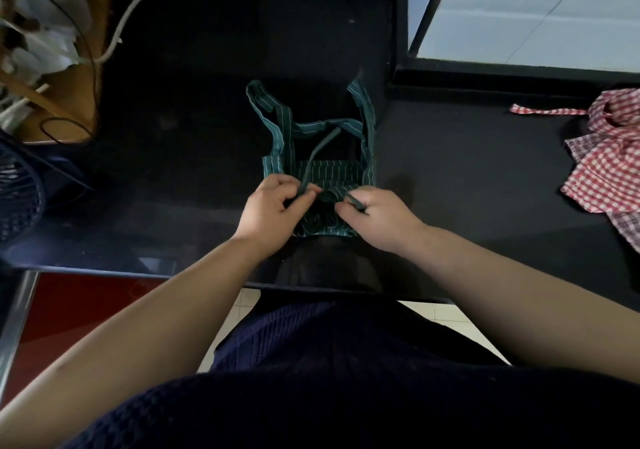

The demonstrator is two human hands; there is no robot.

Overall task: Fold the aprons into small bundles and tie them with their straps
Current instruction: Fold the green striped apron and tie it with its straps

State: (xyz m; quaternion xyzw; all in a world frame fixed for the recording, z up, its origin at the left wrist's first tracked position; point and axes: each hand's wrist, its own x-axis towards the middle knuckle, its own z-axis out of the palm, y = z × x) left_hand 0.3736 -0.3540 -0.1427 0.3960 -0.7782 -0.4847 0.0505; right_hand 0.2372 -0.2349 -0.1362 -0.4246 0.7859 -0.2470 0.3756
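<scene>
— While both hands rest on it, where does the green striped apron lie?
— Folded small on the black table, midway along it and close to the front edge. Its wide loops spread toward the back.
— And the hands?
— The left hand has its fingers curled, pinching a thin dark strap that runs toward the back edge. The right hand, fingers curled too, pinches another strap end just beside the bundle's middle.
— Room on either side?
— Open table runs left as far as a fan at the left edge, with a white cable crossing the far left corner. Open table also runs right to a red checked apron heaped at the right edge. A raised ledge bounds the back right.
</scene>
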